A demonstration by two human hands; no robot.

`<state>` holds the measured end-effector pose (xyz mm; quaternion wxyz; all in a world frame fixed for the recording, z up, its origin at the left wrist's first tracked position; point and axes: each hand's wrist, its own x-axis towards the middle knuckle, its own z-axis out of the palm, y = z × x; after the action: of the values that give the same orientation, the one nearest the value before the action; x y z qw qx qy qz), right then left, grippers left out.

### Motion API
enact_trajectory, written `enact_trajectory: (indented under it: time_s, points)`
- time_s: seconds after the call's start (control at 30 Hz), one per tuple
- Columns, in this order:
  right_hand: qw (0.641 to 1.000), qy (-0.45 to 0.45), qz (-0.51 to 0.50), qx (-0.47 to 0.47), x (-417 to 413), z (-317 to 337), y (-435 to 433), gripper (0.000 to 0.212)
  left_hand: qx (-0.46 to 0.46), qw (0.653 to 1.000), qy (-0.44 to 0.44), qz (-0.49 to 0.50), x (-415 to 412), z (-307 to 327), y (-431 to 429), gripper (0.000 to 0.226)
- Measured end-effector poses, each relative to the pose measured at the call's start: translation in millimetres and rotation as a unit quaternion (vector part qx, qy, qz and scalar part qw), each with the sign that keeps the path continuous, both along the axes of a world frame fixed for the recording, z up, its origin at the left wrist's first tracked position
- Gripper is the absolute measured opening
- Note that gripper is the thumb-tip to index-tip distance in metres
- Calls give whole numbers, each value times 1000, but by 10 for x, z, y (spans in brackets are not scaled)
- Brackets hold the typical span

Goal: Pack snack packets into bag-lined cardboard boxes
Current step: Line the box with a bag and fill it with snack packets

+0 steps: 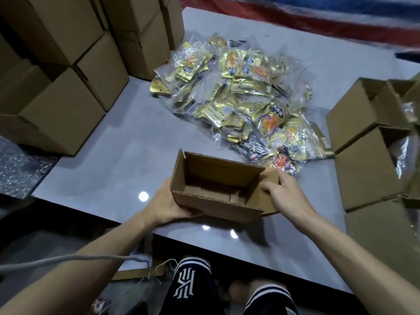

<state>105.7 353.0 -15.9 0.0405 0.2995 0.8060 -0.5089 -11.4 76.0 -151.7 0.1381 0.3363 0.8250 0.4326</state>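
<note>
Near the grey desk point(127, 142) edge, left hand point(166, 203) grips the open cardboard box point(211, 169) by its left wall; right hand point(286, 192) pinches its right flap.

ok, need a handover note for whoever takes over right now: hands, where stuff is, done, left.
Hands: left hand grips the open box at its near-left corner; right hand holds its right flap.
The box sits on the table, empty, no bag liner visible.
Pile of snack packets lies just beyond it.
Done: bag-lined boxes stand at right; contents hidden.
Left: line this box, fill it.
</note>
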Motion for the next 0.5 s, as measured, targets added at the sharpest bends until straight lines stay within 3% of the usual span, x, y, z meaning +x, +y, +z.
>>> enact_trajectory:
  time_s: [0.13, 0.23, 0.37, 0.5]
  points:
    - [999, 34, -6, 19, -10, 34, 70, 20, 9, 998, 52, -20, -13, -27, 82, 63]
    - [999, 9, 18, 26, 4, 45, 131, 8, 23, 999, 19, 29, 11, -29, 133, 81]
    - [992, -49, -84, -86, -166, 88, 332, 48, 1, 998, 50, 25, -3, -58, 182, 87]
    - [986, -69, -139, -56, -498, -66, 508, 22, -5, 995, 89, 34, -25, -123, 176, 90]
